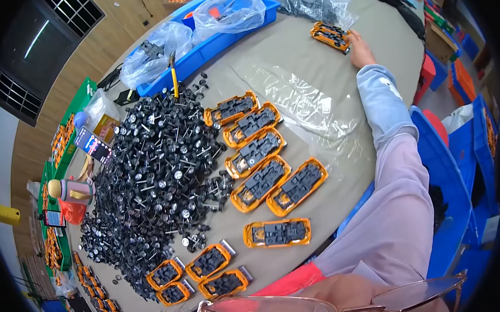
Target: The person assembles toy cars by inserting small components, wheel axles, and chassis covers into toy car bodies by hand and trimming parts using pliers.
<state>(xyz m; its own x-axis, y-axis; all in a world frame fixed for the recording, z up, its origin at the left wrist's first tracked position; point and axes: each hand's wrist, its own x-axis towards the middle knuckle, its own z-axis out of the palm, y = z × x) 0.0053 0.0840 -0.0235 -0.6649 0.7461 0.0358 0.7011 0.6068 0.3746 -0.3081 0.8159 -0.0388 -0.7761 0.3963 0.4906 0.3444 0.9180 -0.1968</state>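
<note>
My right hand (361, 51) reaches to the far end of the table, its fingers closed on the near end of an orange toy car body (332, 39). A second orange car body lies right against it, both with black undersides up. My left hand is not in view. Nearer to me, several more upturned orange car bodies (298, 186) with black chassis lie in a row. One car body (277, 233) sits apart at the front, and a small cluster of them (209, 261) lies at lower left.
A big heap of black wheels on metal axles (166, 152) covers the left side. Yellow-handled pliers (174, 80) stand by the blue tray (210, 53) of plastic bags. A phone (93, 145) and pink bottle (73, 190) stand left. Blue bins (443, 192) are at right.
</note>
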